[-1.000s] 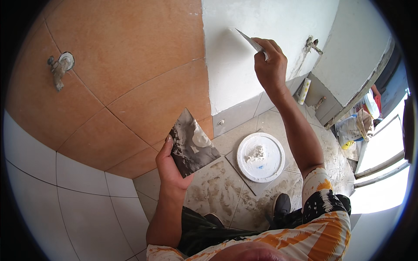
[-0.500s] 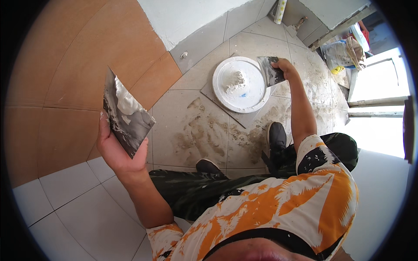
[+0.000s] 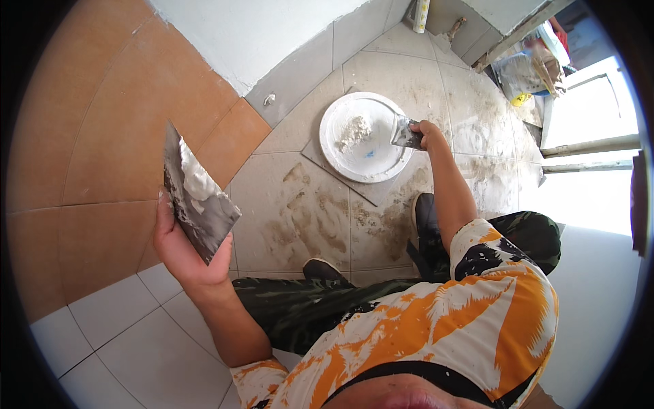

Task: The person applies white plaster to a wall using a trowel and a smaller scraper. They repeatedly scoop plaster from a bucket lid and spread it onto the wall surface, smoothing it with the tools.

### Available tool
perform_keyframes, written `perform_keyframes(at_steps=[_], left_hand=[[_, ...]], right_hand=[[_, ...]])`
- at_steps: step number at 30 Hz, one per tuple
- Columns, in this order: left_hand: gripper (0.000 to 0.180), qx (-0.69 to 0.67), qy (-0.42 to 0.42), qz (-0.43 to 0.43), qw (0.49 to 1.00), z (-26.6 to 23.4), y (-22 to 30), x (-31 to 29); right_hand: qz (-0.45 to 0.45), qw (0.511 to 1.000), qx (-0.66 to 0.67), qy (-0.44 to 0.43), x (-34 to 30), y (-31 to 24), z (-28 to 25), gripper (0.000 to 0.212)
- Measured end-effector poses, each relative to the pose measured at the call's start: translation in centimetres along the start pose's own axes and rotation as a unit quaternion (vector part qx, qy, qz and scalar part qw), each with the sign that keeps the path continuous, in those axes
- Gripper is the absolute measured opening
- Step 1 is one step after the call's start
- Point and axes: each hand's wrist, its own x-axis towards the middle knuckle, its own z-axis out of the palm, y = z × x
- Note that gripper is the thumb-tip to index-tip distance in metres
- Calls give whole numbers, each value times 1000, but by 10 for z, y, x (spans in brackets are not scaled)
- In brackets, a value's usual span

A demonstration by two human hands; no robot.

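Observation:
My left hand (image 3: pixel 194 255) is wrapped round a wide metal putty knife (image 3: pixel 204 228) from below, its handle hidden. The blade is tilted and carries a thick smear of white putty (image 3: pixel 196 178). Out to the right, my right hand (image 3: pixel 431 135) grips a second putty knife (image 3: pixel 407 133). That blade is over the right side of a round white lid-like tray (image 3: pixel 344 169); I cannot tell whether it touches the surface. A crumbly mound of white putty (image 3: pixel 354 131) lies on the tray, left of the blade.
Under the tray sits a square grey board (image 3: pixel 340 178) on the stained tile floor (image 3: pixel 293 211). Orange-brown tiled wall (image 3: pixel 122 129) rises at the left. Bags (image 3: pixel 524 71) are heaped by the bright opening at the far right. My shoes (image 3: pixel 325 271) stand near the tray.
My right hand has moved left, bringing its putty knife from the tray's right rim to over its surface. The left hand holds its knife much as before. The view has shifted slightly.

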Motion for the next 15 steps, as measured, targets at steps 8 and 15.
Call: perform_keyframes(at_steps=[8,15], left_hand=[[32,-47,-40,30,998,23,-4,14],[34,-56,-41,54,996,8,2,2]], right_hand=[[-551,767,118,-307,-268,-83,107,34],[-964,216,-44,145,-457,-189,241,43]])
